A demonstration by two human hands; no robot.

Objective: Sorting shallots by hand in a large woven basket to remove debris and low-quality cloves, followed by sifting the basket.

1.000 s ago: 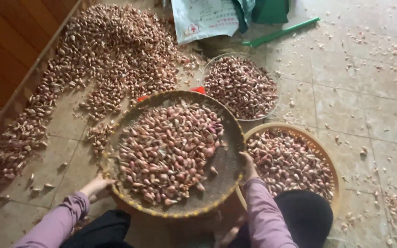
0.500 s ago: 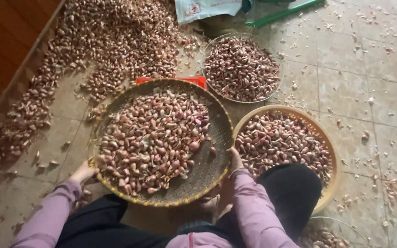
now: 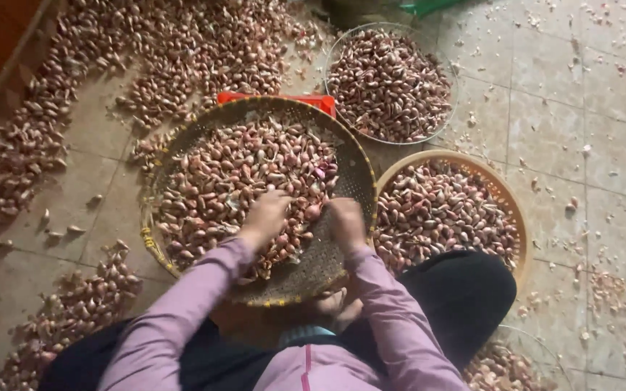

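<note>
A round woven tray full of pinkish shallot bulbs rests in front of me, over my lap. My left hand lies on the bulbs near the tray's front, fingers curled down into them. My right hand sits just beside it on the tray's bare mesh, fingers bent near a few bulbs. Whether either hand grips a bulb is hidden. Both arms wear lilac sleeves.
A tan basket of shallots stands at the right, a wire-rimmed basket of them behind it. Loose shallots cover the tiled floor at left and back. A red object peeks from behind the tray. Another basket shows at bottom right.
Both hands left the tray's rim and came onto the bulbs at the tray's front. The tray has settled lower and closer to me.
</note>
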